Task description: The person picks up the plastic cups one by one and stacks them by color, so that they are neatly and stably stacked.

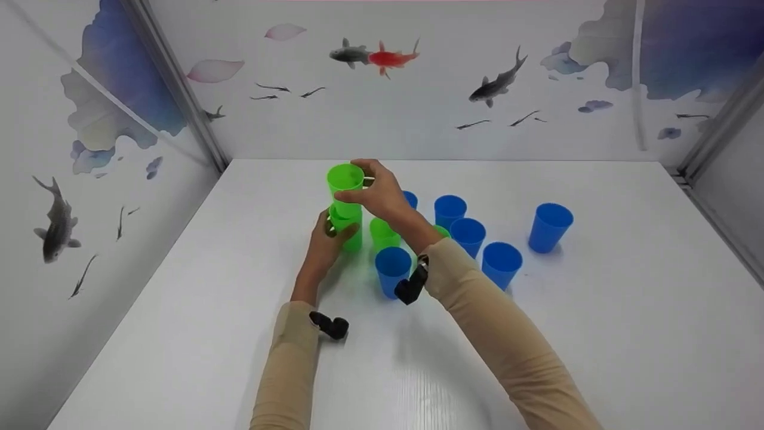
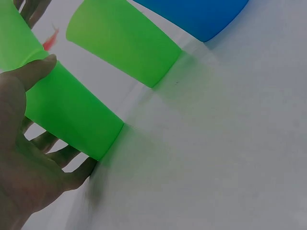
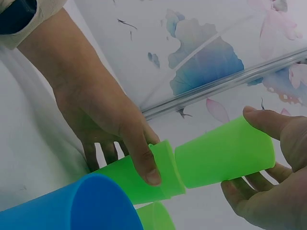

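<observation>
My left hand [image 1: 322,246] grips a green cup [image 1: 353,240] that stands upright on the table, its thumb near the rim. A doubled rim edge shows at the top of that cup in the right wrist view. Directly above it, my right hand [image 1: 385,194] holds another green cup [image 3: 225,153] upright, thumb on one side and fingers on the other. This upper cup's narrow bottom is right at the lower cup's mouth. Close to the right stands another green cup [image 2: 124,40], with a blue cup [image 1: 391,269] nearer to me.
Several blue cups, among them one [image 1: 501,263] at the front and one [image 1: 450,208] at the back, stand right of my hands. A green cup [image 1: 441,231] shows partly behind my right forearm. One blue cup [image 1: 549,228] stands apart at the right. Painted walls [image 1: 406,113] bound the table.
</observation>
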Tool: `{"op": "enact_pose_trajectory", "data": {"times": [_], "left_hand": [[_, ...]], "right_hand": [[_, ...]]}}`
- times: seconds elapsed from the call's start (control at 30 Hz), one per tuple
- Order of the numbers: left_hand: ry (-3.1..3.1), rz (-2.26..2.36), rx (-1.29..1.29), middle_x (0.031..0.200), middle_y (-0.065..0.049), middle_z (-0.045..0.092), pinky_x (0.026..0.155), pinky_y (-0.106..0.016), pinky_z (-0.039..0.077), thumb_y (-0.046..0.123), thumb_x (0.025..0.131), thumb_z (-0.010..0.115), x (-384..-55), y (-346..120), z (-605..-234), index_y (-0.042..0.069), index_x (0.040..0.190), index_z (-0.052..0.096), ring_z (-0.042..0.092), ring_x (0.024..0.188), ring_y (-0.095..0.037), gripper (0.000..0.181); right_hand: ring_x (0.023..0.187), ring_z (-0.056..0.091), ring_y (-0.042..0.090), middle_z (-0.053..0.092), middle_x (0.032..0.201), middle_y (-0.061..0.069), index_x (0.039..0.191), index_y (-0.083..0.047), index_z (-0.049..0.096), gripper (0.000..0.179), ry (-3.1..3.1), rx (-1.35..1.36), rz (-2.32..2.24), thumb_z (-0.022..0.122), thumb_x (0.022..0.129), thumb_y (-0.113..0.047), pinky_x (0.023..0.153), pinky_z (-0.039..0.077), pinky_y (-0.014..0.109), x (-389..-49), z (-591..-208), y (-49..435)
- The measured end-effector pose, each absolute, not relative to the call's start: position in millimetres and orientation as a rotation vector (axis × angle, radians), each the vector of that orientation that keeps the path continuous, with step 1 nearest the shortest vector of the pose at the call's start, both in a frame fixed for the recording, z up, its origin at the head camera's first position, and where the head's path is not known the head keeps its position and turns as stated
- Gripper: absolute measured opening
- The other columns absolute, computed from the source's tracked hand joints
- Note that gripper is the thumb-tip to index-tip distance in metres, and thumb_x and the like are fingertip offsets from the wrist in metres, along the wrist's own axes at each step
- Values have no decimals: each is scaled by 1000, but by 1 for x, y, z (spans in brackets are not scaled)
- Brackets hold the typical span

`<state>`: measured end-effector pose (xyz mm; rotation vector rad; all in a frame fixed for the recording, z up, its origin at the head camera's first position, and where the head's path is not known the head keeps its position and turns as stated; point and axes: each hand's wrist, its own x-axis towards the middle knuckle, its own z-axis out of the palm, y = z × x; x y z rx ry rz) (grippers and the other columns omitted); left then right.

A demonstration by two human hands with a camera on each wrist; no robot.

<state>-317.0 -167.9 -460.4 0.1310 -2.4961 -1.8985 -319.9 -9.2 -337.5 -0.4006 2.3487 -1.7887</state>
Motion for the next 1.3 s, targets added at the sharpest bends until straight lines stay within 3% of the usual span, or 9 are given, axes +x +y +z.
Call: {"op": "enact_pose_trajectory", "data": {"times": [0.57,1.3], "left_hand": [[-2501,-1867,137,163,-10,30,125,-47,28,44,94,68,-316,-163,-461,18,157,23,28,153,-30,82],[-2446,-1890,76,161,-13,33,124,-50,28,45,91,70,-315,-167,-466,14,157,23,29,152,-33,86]], "right_hand": [[145,45,26,47,154,9,152,-17,42,71,2337,-409,-1719,76,89,-24,115,44,40,-320,-354,-2],[140,50,22,52,150,4,150,-22,44,66,2349,-519,-1854,73,92,-30,110,49,41,-275,-351,62]]}}
